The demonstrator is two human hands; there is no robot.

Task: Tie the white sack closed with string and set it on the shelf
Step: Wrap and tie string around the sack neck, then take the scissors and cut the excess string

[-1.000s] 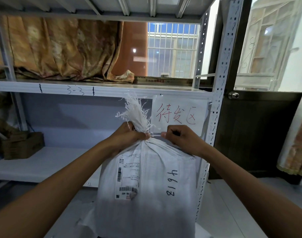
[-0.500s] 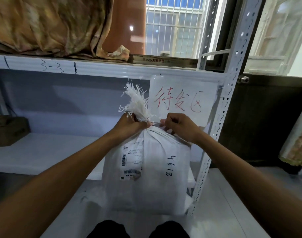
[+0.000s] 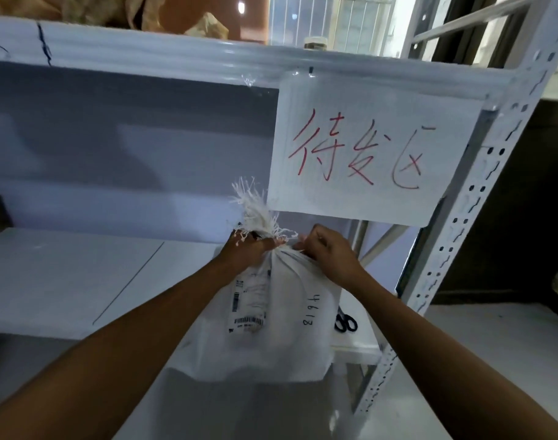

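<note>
While gripped at its gathered neck, white sack [image 3: 271, 331] held upright against front edge of lower shelf [image 3: 80, 281]. Left hand [image 3: 249, 249] clamped around neck below frayed top; right hand [image 3: 331, 252] closed, pinching beside it. Paper sign [image 3: 366, 147] above. Scissors [image 3: 346, 322] behind sack.

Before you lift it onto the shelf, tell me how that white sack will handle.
The white sack is probably floppy: its woven cloth creases and bulges below the neck that the left hand and right hand gather. Its full, squarish body suggests some weight. The frayed top may shed threads.
</note>
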